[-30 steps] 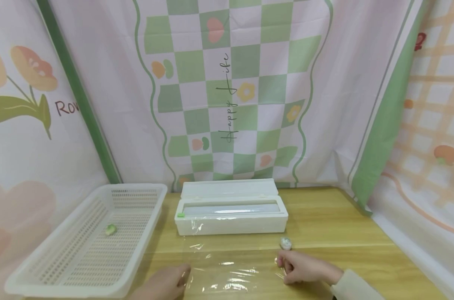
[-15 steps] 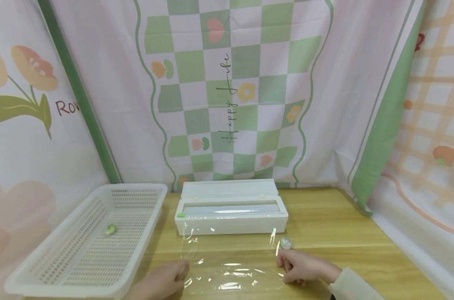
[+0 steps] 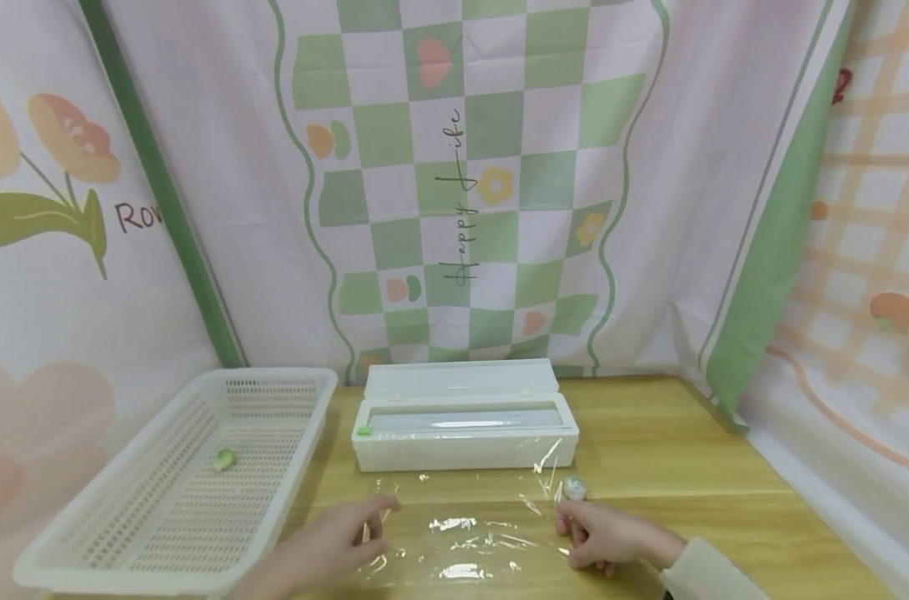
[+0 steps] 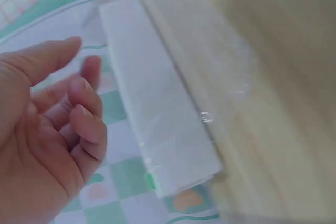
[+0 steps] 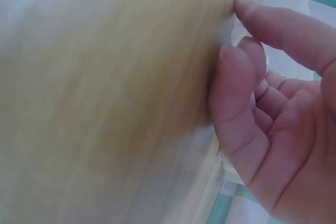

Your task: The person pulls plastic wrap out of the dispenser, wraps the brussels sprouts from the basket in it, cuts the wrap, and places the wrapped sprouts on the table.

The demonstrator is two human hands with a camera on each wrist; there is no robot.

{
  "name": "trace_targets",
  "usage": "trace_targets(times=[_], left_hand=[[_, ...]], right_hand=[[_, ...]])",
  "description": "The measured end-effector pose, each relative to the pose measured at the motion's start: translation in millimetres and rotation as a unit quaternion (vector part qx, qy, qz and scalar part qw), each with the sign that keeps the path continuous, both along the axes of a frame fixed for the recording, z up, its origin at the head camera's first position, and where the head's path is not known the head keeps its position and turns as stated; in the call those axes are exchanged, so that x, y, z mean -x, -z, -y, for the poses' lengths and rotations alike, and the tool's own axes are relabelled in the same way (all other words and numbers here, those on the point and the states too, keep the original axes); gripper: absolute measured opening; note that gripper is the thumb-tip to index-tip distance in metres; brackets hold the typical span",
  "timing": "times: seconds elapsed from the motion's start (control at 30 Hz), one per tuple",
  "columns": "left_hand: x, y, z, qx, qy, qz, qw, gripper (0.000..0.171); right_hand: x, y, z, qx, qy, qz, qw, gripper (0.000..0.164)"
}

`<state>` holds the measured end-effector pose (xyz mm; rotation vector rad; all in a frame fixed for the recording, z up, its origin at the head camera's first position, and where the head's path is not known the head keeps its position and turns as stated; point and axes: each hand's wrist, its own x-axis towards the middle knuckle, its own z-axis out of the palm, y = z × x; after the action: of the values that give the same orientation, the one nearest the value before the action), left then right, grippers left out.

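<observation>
The left hand (image 3: 336,537) has let go of the left edge of the clear plastic wrap (image 3: 461,546); its grip, pinched together before, is now parted and a little nearer the white wrap box (image 3: 465,452). The wrap's glints have shifted, with more creases showing between box and right hand (image 3: 611,535).
</observation>
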<state>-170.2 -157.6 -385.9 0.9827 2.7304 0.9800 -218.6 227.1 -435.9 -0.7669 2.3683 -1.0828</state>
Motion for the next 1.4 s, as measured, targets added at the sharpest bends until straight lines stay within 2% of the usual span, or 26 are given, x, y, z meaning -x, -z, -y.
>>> trace_targets(times=[0.1,0.2,0.43,0.57,0.7,0.8,1.03,1.17,1.4], left_hand=[[-1.4,-14.4,-0.4,-0.043,0.027,-0.021,0.9985,0.038],[-1.9,-31.5,1.2,-0.067,0.033,-0.053,0.9958,0.037],[5.6,-67.5,15.8,-0.076,-0.013,-0.126,0.989,0.037],[15.8,-77.8,27.5,-0.104,-0.017,-0.187,0.9766,0.036],[26.8,-78.7,37.5,-0.117,-0.037,-0.236,0.964,0.035],[31.8,-79.3,43.4,-0.125,-0.062,-0.232,0.9627,0.035],[43.9,-79.8,63.9,-0.147,-0.133,-0.154,0.968,0.033],[52.1,-76.6,77.1,-0.146,-0.164,-0.155,0.9632,0.034],[59.3,-72.5,99.1,-0.14,-0.221,-0.148,0.9539,0.037]], right_hand=[[-0.3,-0.1,-0.7,-0.003,0.001,0.003,1.0,0.029],[-0.2,-0.2,-1.5,-0.005,0.001,0.006,1.0,0.028],[1.6,0.3,-2.4,-0.004,0.001,0.011,1.0,0.028],[1.9,-0.5,-2.5,-0.001,-0.004,0.015,1.0,0.028],[1.1,-0.9,-2.7,-0.001,-0.005,0.015,1.0,0.028],[0.5,-0.5,-3.4,-0.001,-0.004,0.016,1.0,0.028],[0.2,0.7,-3.6,-0.001,-0.006,0.021,1.0,0.028],[-0.3,1.0,-3.3,-0.003,-0.009,0.012,1.0,0.028],[-2.0,0.4,-0.9,-0.004,-0.009,-0.003,1.0,0.028]])
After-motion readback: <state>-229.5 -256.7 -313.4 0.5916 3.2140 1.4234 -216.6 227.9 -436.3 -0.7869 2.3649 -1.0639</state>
